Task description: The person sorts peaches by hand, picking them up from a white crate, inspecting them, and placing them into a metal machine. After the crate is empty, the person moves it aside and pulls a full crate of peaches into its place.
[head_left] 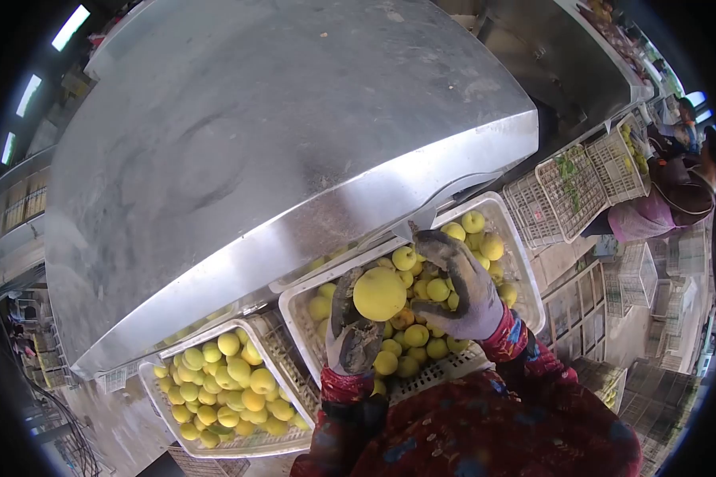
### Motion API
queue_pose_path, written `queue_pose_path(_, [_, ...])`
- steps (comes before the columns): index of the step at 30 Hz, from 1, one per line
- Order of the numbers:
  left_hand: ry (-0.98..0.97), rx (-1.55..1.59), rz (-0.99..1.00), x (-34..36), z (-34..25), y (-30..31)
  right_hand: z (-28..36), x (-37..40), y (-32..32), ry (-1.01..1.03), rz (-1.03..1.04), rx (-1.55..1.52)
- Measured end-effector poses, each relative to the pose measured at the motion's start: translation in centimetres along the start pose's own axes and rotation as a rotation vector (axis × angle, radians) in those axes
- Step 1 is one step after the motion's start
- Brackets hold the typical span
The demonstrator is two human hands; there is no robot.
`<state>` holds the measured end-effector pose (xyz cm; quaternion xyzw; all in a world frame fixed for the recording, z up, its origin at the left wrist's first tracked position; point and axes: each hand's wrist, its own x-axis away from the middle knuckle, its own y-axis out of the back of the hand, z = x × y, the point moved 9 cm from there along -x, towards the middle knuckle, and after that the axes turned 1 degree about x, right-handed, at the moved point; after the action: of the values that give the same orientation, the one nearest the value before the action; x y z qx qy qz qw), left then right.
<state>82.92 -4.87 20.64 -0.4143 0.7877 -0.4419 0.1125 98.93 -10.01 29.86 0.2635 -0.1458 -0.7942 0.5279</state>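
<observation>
My left hand [352,332], in a dirty grey work glove, grips a large round yellow fruit [379,294] that looks like a yellow peach. The fruit is held above a white plastic crate [531,274] of similar smaller-looking fruit. To its right, my right hand [468,292], gloved too, is curved with thumb and fingers wide apart. No fruit appears gripped in it; several yellow fruits [437,289] show in the crate behind the gap. Both hands are over the crate, and the forearms have red patterned sleeves.
A second white crate [147,389] full of yellow fruit stands at lower left. Beyond the crates rises a large metal machine cover [294,119] with a shiny edge. Stacked crates [565,195] stand to the right, near a person [652,211] in a pink garment.
</observation>
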Motion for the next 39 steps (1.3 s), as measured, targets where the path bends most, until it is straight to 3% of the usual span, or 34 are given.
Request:
queue_pose_path(3, [0.035,0.003,0.132,-0.3,0.8,-1.8,1.8,1.8,-1.7,0.023,0.045,0.074])
queue_pose_path(6, [0.083,0.014,0.088,-0.9,1.2,-2.4,1.0,2.6,-2.1,0.049,-0.012,0.201])
queue_pose_path(12, [-0.037,-0.125,0.030,-2.0,1.5,1.0,-3.4,0.1,-1.2,-0.225,-0.215,0.101])
queue_pose_path(13, [-0.029,-0.109,-0.009,-2.0,1.3,2.0,-5.6,-1.6,-2.4,-0.252,-0.121,0.270])
queue_pose_path(15, [0.048,-0.327,-0.119,-1.8,2.6,6.2,-10.9,-4.4,-4.7,-0.306,0.072,0.601])
queue_pose_path(17, [0.158,-0.564,-0.229,-1.7,5.3,11.2,-7.1,-5.7,-2.2,0.028,-0.105,0.612])
queue_pose_path(18, [0.211,-0.892,-0.202,-2.0,6.4,11.6,-4.9,-5.6,-1.0,0.193,-0.185,0.612])
queue_pose_path(20, [0.304,-1.550,-0.114,-3.7,8.5,12.0,-5.0,-4.4,1.6,0.019,-0.299,0.238])
queue_pose_path(21, [0.402,-1.674,-0.078,-4.4,10.1,12.8,-5.4,-3.2,2.3,-0.070,-0.356,0.052])
queue_pose_path(22, [0.502,-1.793,-0.041,-5.0,11.9,13.8,-5.6,-1.6,2.4,-0.097,-0.370,0.133])
queue_pose_path(23, [0.600,-1.907,-0.005,-5.4,14.0,15.0,-7.7,-0.5,0.8,-0.213,-0.202,0.157])
queue_pose_path(24, [0.491,-2.180,0.075,-5.7,16.2,16.3,-10.8,1.2,-1.3,-0.327,-0.034,0.179])
queue_pose_path(26, [0.305,-2.322,-0.027,-6.3,21.2,20.4,-19.8,5.5,-7.4,-0.443,0.238,0.352])
queue_pose_path(29, [0.446,-2.448,0.078,-7.0,21.6,21.7,-32.2,9.4,-16.1,-0.663,0.308,0.451])
queue_pose_path(32, [0.339,-2.287,0.099,-6.5,17.7,18.8,-31.3,9.0,-16.4,-0.854,0.274,0.369])
queue_pose_path(33, [0.348,-2.124,0.021,-6.1,14.8,15.7,-30.6,9.0,-15.6,-0.892,0.271,0.352])
queue_pose_path(35, [0.374,-1.624,-0.102,-6.2,13.5,16.7,-32.5,10.7,-16.4,-0.630,0.296,0.319])
queue_pose_path(37, [0.431,-0.951,-0.177,-4.1,14.9,23.4,-25.0,9.1,-11.9,-0.605,0.386,0.198])
queue_pose_path(38, [0.613,-0.570,-0.250,-3.3,11.2,16.6,-21.5,8.2,-10.1,-0.576,0.417,0.169])
queue_pose_path(39, [0.553,-0.335,-0.256,-2.7,10.5,14.6,-18.6,7.5,-9.1,-0.512,0.411,0.080])
